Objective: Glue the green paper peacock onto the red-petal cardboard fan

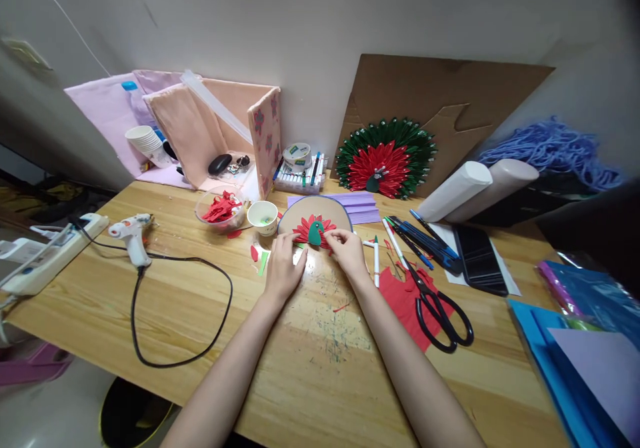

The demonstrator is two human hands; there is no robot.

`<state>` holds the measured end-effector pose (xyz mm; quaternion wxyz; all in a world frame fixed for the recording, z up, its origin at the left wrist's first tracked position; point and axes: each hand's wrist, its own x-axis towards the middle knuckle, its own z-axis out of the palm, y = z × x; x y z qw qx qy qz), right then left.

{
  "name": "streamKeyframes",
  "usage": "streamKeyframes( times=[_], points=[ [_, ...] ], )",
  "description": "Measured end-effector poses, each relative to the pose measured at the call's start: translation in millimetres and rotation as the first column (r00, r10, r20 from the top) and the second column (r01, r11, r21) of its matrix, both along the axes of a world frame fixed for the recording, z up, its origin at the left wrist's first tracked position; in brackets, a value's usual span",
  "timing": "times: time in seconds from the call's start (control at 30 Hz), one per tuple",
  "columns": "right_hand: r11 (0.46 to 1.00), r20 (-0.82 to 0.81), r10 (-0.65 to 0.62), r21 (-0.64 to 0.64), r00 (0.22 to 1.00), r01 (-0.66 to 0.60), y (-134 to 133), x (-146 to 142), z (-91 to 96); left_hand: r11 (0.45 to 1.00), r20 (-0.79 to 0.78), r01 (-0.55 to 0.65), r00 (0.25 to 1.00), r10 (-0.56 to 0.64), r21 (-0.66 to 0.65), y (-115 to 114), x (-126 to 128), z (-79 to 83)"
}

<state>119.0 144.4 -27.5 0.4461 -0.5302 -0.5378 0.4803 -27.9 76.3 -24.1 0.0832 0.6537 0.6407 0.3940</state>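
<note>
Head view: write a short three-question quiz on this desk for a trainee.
1. True or false: the scissors lie left of the left hand.
2. What do the left hand and right hand both touch? A cup; B fan; C phone.
3. Fill in: the glue gun lies on the ___.
Key: 1 false; 2 B; 3 table.

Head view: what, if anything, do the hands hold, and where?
The right hand pinches the red paper fan at its lower right edge; the left hand touches its lower left edge, grip unclear.
</note>
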Motion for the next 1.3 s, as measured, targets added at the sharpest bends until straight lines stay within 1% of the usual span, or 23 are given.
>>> streamKeyframes(
  times=[0.13, 0.3, 0.47, 0.73, 0.93, 1.0, 1.07, 1.2, 1.3],
  points=[
    [1.0, 0.023, -0.028, -0.005, 0.999, 0.028, -1, -2, 0.2, 0.999, 0.058, 0.001, 0.998, 0.001, -0.033, 1, -5, -3.3],
    [0.999, 0.044, -0.038, -0.021, 0.998, 0.038, -4, -6, 4.8, 0.998, 0.056, 0.023, 0.998, -0.021, -0.051, -1, -7, -0.7],
    [0.999, 0.067, -0.029, -0.026, 0.997, 0.031, -5, -8, 5.3, 0.997, 0.003, 0.036, 0.999, -0.036, -0.07, -2, -3, 2.8],
    [0.998, 0.143, -0.064, -0.021, 0.988, 0.067, -4, -8, -2.5, 0.994, -0.055, 0.056, 0.997, -0.062, -0.094, -2, 1, 5.2],
    [0.992, 0.221, -0.12, -0.017, 0.968, 0.127, -7, -10, 1.1, 0.983, -0.113, 0.152, 0.98, -0.164, -0.107, -1, 2, 3.9],
    [0.99, 0.241, -0.132, -0.017, 0.962, 0.14, -8, -12, 2.4, 0.981, -0.125, 0.164, 0.976, -0.177, -0.108, -1, 3, 3.2],
    [0.989, 0.256, -0.14, -0.018, 0.956, 0.15, -8, -13, 3.2, 0.987, -0.107, 0.139, 0.983, -0.148, -0.086, 0, 5, 3.5],
    [0.986, 0.273, -0.151, -0.024, 0.95, 0.164, -8, -14, 3.6, 0.999, -0.065, 0.021, 0.998, -0.023, -0.034, 10, 11, 6.9],
    [0.986, 0.271, -0.15, -0.023, 0.951, 0.162, -7, -14, 3.8, 0.999, -0.108, 0.007, 0.994, -0.013, -0.05, 22, 17, 8.7]
  ],
)
